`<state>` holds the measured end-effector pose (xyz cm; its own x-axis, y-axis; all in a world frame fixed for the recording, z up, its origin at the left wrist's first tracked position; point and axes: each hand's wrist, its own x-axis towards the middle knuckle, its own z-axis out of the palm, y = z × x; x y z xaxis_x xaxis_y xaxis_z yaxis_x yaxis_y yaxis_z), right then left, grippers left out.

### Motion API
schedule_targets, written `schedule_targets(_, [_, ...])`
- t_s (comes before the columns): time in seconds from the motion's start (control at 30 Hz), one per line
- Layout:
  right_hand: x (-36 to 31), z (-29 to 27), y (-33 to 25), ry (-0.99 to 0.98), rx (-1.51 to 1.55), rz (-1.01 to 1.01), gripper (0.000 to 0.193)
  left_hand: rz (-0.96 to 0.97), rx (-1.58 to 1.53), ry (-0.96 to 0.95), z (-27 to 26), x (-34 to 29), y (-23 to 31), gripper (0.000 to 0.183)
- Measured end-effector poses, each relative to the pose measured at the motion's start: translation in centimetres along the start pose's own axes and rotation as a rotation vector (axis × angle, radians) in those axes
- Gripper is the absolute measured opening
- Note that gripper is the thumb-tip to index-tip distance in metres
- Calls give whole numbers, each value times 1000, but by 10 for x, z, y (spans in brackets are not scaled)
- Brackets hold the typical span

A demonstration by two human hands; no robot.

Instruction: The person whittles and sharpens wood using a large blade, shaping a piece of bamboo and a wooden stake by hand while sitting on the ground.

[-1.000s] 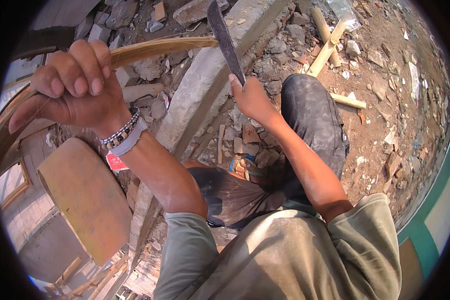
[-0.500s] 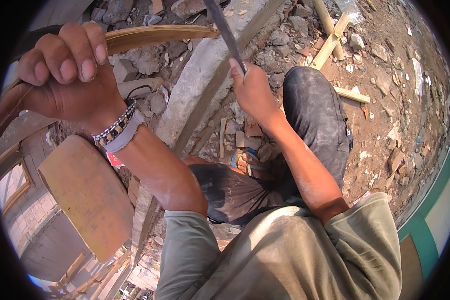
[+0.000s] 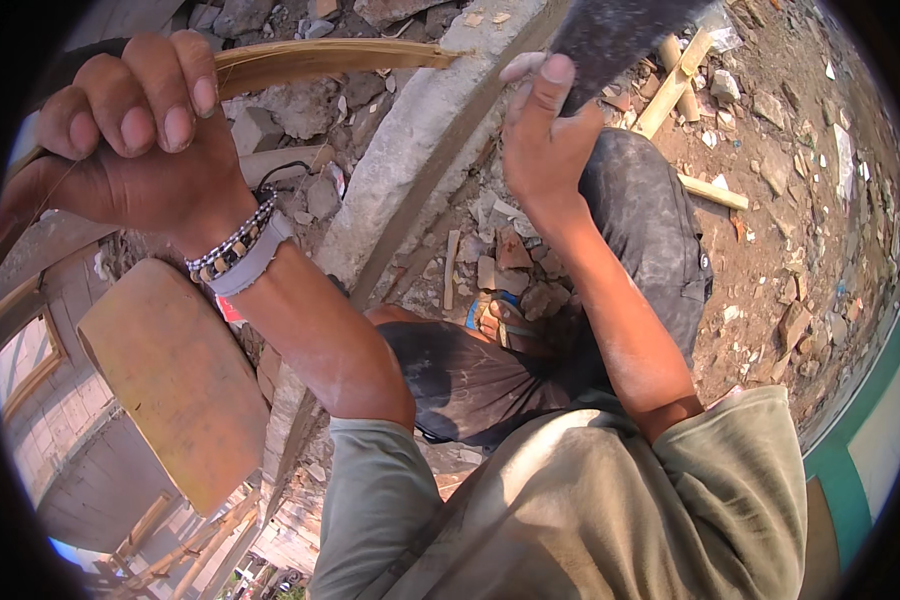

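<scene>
My left hand (image 3: 145,125) is wrapped round a long, light-brown split strip, apparently bamboo (image 3: 335,62). From the fist the strip runs to the right, and its frayed end lies at the concrete beam (image 3: 405,150), though I cannot tell if it touches. My right hand (image 3: 550,140) is closed on a machete (image 3: 625,40) above my bent knee. Its broad, dark blade is turned flat to view, smeared by motion and cut off by the upper edge. The machete's handle is hidden in the fingers.
Split bamboo pieces (image 3: 675,88) lie crossed on the rubble-strewn ground beyond my right knee (image 3: 635,195). My sandalled foot (image 3: 495,318) is beside broken bricks (image 3: 513,250). A worn brown board (image 3: 175,385) stands at the left, near the beam. Green-edged structure (image 3: 850,480) at lower right.
My right hand has moved slightly right and turned, swinging the machete from pointing up-left with its edge showing to up-right with its flat side showing. The strip shifted slightly right.
</scene>
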<state>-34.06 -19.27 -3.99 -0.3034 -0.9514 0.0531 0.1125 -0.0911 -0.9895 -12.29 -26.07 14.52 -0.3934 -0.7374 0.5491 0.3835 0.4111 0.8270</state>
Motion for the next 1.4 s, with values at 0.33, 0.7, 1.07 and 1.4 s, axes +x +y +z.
schedule_targets(0.33, [28,-26,-55,-337,-54,170,58,3,-37,103,-29,-20,20,64])
schedule_targets(0.7, [3,-30,-8,-466,-616,233,45,24,23,46,-25,-23,9,68])
schedule_targets(1.07, [-19,-7,34,-250,-372,215,43,6,57,55,6,-5,2,58])
schedule_targets(1.4, [32,-1,-57,-62,-49,-356,43,21,125,27,7,2,7,54])
